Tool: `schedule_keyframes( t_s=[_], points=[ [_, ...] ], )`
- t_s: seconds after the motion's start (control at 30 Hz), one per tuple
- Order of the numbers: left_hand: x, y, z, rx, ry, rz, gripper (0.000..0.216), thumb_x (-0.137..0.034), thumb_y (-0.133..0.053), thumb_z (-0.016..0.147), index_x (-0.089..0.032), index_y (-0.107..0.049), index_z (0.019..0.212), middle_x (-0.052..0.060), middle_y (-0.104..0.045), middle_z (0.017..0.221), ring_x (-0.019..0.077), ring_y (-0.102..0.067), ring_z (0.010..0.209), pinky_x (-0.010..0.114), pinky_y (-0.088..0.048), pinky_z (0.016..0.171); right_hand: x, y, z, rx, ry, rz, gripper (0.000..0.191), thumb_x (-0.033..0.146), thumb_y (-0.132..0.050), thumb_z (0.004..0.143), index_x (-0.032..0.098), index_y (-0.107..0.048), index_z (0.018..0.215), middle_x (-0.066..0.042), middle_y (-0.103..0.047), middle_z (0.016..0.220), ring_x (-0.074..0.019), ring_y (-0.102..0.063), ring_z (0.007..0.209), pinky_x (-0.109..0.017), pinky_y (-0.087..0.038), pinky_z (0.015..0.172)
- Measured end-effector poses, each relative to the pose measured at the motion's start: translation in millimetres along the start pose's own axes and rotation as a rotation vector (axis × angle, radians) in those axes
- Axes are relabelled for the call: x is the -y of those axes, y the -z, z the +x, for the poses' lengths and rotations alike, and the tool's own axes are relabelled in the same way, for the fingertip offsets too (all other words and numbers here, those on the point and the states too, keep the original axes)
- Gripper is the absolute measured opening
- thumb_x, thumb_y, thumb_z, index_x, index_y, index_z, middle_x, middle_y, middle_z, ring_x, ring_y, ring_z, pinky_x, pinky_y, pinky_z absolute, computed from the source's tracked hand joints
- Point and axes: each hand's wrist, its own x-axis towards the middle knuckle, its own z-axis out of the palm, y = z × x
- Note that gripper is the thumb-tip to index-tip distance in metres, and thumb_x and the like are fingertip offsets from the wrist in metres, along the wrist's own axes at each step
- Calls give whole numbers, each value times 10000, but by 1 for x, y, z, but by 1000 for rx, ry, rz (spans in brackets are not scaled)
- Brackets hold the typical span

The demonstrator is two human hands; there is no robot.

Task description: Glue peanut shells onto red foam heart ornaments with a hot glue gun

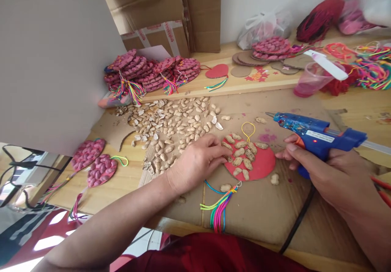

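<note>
A red heart-like piece (265,164) lies on the cardboard with several peanuts in their shells on its left and middle; its right side is bare red. It has a yellow cord loop (248,132) at the top and a multicoloured tassel (220,207) below. My left hand (200,158) is at the piece's left edge, fingertips closed on a peanut (226,152) that they partly hide. In my right hand (317,162) is a blue glue gun (317,135), held right of the piece with its nozzle pointing left and a small red light lit.
Loose peanuts (183,121) and broken shells spread behind my left hand. Two pink peanut-covered pieces (102,169) lie at left. On the back ledge are stacked pink pieces (146,70), a red heart (216,71), a plastic cup (314,78) and coloured cords (374,68). A black cable (299,219) trails toward me.
</note>
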Motion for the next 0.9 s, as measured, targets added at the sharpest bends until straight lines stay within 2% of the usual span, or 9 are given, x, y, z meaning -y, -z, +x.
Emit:
schedule_keyframes(
  t_s=[0.27, 0.47, 0.67, 0.77, 0.9],
  points=[
    [3, -5, 0, -4, -31, 12, 168, -150, -623, 948, -203, -747, 1047, 48, -632, 962, 136, -631, 881, 266, -545, 795, 5, -2, 0, 0, -4, 2, 205, 402, -767, 682, 226, -718, 774, -28, -721, 728, -193, -692, 579, -239, -555, 454],
    [4, -6, -1, -20, -37, 6, 150, -143, -628, 944, -188, -745, 1028, 50, -635, 966, 132, -631, 876, 255, -536, 794, 5, -2, -1, -20, -38, 8, 248, 396, -784, 662, 211, -721, 815, -37, -739, 772, -165, -682, 559, -210, -545, 461],
    [3, -7, 0, -7, -45, 24, 147, -167, -612, 960, -183, -741, 1029, 60, -649, 995, 137, -640, 902, 260, -543, 819, 3, 0, -1, -2, 0, -9, 220, 401, -778, 698, 218, -722, 807, -22, -724, 713, -157, -678, 560, -184, -531, 450],
    [2, -2, 0, -1, -47, 26, 158, -165, -603, 965, -186, -733, 1052, 65, -652, 1022, 143, -643, 929, 271, -543, 839, 1, 0, -1, 8, 0, 1, 224, 395, -781, 712, 218, -724, 838, -21, -725, 725, -167, -691, 592, -188, -539, 460],
    [1, 17, -7, -50, -50, 61, 161, -193, -589, 983, -190, -720, 1078, 61, -668, 1031, 141, -645, 935, 268, -531, 836, 0, 0, -1, 3, -12, 35, 246, 394, -791, 699, 213, -723, 852, -26, -725, 750, -175, -698, 601, -197, -545, 453]
  ],
)
